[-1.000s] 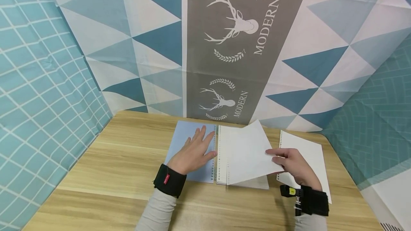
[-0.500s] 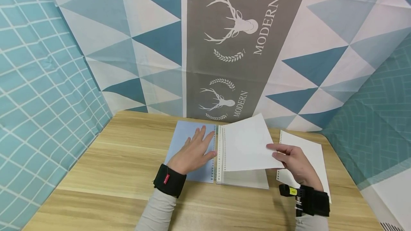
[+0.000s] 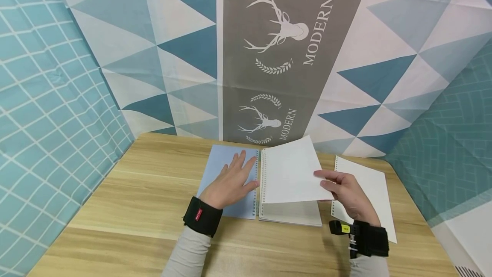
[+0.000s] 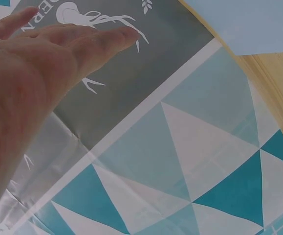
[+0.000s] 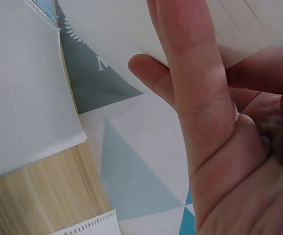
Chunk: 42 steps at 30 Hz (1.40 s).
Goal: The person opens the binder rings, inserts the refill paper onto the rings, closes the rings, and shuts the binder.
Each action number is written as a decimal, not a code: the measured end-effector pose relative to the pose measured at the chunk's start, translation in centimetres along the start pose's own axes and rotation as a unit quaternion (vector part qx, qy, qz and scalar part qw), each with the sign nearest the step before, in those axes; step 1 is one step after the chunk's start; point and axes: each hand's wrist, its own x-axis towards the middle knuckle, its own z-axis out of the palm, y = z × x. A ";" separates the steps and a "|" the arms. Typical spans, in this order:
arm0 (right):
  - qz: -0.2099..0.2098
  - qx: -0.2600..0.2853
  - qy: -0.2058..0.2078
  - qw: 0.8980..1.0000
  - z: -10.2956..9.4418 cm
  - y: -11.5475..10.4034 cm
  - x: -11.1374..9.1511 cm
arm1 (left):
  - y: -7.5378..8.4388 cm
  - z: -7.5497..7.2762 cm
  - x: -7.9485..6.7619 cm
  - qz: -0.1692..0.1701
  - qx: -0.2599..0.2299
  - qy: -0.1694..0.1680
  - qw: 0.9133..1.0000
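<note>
My right hand (image 3: 347, 191) pinches the right edge of a loose white sheet (image 3: 292, 170) with holes punched along its left side. The sheet is held up at a tilt over a stack of punched paper (image 3: 292, 215), its holed edge near the stack's holed edge. In the right wrist view, thumb and fingers (image 5: 195, 73) hold the sheet (image 5: 244, 24) between them. My left hand (image 3: 230, 181) rests with spread, straight fingers on or just above a blue cover (image 3: 213, 161), left of the stack. In the left wrist view its fingers (image 4: 102, 44) are extended and hold nothing.
Another punched white sheet (image 3: 378, 191) lies on the wooden table (image 3: 146, 191) at the right. A patterned cloth backdrop (image 3: 192, 54) rises behind the table's back edge, and a tile-patterned cloth (image 3: 46, 97) hangs at the left.
The right hand has shifted the held sheet upward, then left, so its holed edge is now near the stack's left edge. The left hand has stayed in place.
</note>
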 end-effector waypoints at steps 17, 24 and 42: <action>0.014 -0.005 0.008 1.000 0.4 0.2 0.4 | 0.0 0.0 0.0 -0.005 0.002 -0.002 1.000; 0.017 0.018 0.002 1.000 1.0 0.1 0.7 | 0.0 0.0 0.0 -0.003 -0.001 -0.005 1.000; 0.019 0.022 0.004 1.000 1.8 0.4 1.3 | 0.0 -0.1 0.0 -0.003 -0.004 -0.005 1.000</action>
